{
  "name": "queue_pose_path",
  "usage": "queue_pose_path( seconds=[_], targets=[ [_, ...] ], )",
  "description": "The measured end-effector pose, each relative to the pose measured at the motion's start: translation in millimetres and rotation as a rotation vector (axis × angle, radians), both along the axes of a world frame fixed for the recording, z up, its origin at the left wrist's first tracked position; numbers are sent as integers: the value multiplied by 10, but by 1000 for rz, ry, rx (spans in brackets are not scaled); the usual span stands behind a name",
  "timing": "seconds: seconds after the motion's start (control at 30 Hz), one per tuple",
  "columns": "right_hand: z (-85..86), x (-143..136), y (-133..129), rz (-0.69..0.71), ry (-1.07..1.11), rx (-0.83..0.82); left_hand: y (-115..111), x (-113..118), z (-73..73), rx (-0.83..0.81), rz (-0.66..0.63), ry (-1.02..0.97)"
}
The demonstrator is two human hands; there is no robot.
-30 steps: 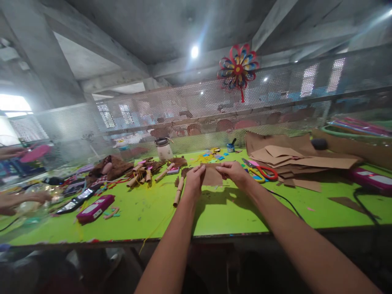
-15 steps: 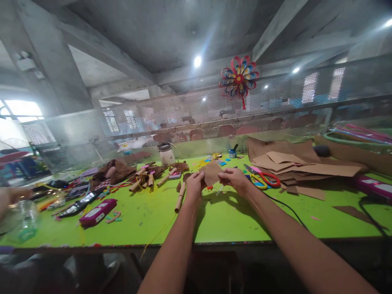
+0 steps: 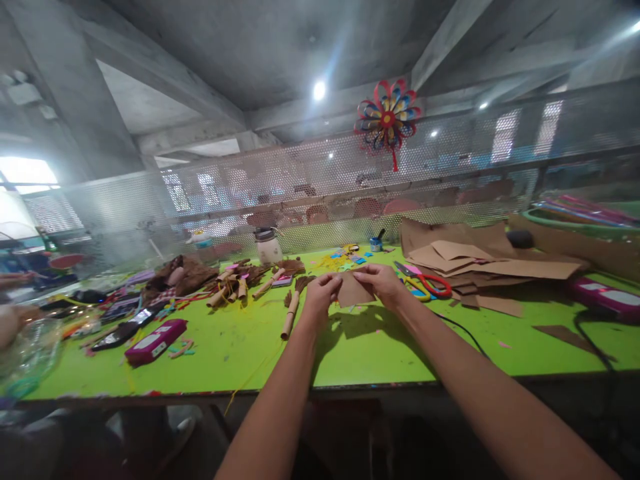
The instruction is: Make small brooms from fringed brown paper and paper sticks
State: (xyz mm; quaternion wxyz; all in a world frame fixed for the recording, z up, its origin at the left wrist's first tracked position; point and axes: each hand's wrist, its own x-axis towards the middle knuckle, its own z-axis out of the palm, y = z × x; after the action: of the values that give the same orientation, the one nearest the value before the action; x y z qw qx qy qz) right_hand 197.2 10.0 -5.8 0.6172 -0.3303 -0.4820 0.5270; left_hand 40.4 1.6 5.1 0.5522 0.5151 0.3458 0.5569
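Note:
A small piece of brown paper (image 3: pixel 354 292) is held up over the green table between my two hands. My left hand (image 3: pixel 323 293) pinches its left edge, and my right hand (image 3: pixel 383 283) grips its upper right corner. Just left of my left hand lies a rolled brown paper tube (image 3: pixel 290 317) with a frayed dark end. To the right of my right hand rest scissors (image 3: pixel 434 285) with red and yellow handles, beside a stack of brown paper sheets (image 3: pixel 480 270).
The green table (image 3: pixel 225 360) carries more paper rolls (image 3: pixel 235 290), a purple box-shaped device (image 3: pixel 156 341), a lidded jar (image 3: pixel 269 247) and a small blue pot (image 3: pixel 376 244). Another purple device (image 3: pixel 607 299) with a black cable sits right. A perforated screen (image 3: pixel 310 180) stands behind. Another person's hand shows at far left.
The brown paper has turned in my hands, its larger part now hanging below my fingertips. My right hand has shifted slightly left and up. The whole view has tilted a little.

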Motion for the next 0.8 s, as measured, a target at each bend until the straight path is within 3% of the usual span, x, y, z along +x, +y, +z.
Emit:
queue_pose_path(
  seconds=[0.4,0.8],
  targets=[
    [102,-13,-104,110,24,-51,25,-18,-15,21,20,-3],
    [22,8,-44,104,-2,-34,-7,1,27,57,57,48]
  ],
)
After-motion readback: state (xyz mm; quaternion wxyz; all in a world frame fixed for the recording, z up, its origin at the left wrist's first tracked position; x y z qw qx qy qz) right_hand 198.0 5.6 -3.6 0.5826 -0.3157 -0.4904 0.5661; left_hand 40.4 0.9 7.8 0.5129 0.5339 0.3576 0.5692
